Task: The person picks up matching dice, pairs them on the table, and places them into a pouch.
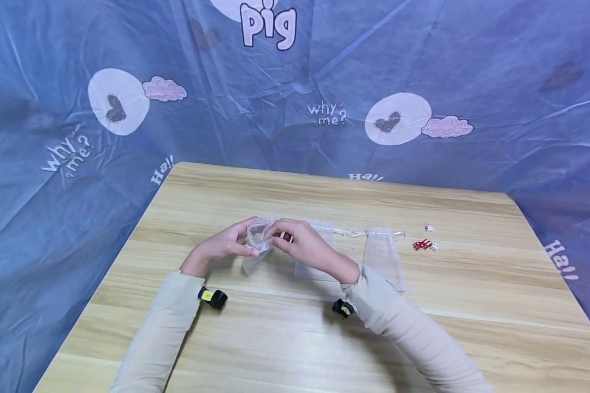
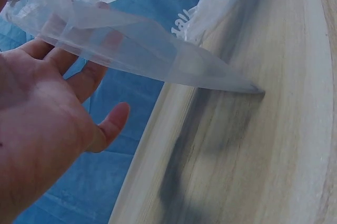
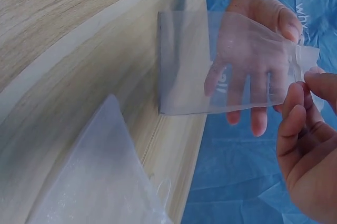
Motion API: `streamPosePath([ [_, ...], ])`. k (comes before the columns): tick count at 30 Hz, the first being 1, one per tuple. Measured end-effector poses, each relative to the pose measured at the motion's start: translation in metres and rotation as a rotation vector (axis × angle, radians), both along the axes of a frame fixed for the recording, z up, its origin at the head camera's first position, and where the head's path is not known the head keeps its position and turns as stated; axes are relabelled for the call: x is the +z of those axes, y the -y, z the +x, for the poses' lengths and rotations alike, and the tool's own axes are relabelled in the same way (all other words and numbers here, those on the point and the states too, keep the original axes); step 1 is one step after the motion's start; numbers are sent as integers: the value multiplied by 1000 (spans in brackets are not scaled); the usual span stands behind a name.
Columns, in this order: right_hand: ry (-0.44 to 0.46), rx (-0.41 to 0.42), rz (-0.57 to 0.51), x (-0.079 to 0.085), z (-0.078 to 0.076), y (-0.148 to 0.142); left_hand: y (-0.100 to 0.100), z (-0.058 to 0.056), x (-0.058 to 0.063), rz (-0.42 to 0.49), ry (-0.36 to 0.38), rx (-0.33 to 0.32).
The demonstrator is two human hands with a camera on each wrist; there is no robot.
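Observation:
A sheer white mesh drawstring bag (image 1: 253, 262) hangs with its mouth spread open between both hands. My left hand (image 1: 224, 242) holds the bag's mouth from the left, thumb near the rim. In the right wrist view, the left fingers (image 3: 258, 92) show through the thin mesh. At the opposite side of the mouth, my right hand (image 1: 305, 245) pinches the rim between thumb and forefinger, its other fingers curled. The bag (image 2: 174, 61) looks flat in the left wrist view, its lower corner close over the wooden table (image 2: 274, 145).
Two more mesh bags lie right of the held one: one bag (image 1: 311, 271) partly under my right forearm, another bag (image 1: 381, 254) beside it, with drawstrings at their tops. Farther right sit red dice (image 1: 422, 244), a white die (image 1: 435, 246) and another white die (image 1: 430, 228). A blue printed cloth (image 1: 275, 109) hangs behind.

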State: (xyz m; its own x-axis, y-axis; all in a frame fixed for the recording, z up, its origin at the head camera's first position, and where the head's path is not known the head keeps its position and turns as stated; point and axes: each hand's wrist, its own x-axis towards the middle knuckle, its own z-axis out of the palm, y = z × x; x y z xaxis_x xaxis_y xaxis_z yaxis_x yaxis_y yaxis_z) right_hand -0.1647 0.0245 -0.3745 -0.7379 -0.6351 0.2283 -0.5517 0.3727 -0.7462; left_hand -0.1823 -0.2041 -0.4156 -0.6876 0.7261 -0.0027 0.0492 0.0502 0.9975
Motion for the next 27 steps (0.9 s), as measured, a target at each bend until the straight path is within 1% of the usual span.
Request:
streamPosePath([
  [7,-35,-4,71,2,5,-6,1,1,0,-13,-37,32],
  [11,-43,-16,113,3,9,-9,0,1,-1,27,-45,18],
  [15,-47,-20,130,2,11,-12,0,1,-2,58,-54,10],
  [17,-42,-18,127,1,12,-13,0,1,-1,54,-60,17],
  [23,12,-17,106,1,12,-17,1,3,0,-2,-58,59],
  [27,37,-23,94,6,15,-25,1,3,-1,-10,-71,55],
])
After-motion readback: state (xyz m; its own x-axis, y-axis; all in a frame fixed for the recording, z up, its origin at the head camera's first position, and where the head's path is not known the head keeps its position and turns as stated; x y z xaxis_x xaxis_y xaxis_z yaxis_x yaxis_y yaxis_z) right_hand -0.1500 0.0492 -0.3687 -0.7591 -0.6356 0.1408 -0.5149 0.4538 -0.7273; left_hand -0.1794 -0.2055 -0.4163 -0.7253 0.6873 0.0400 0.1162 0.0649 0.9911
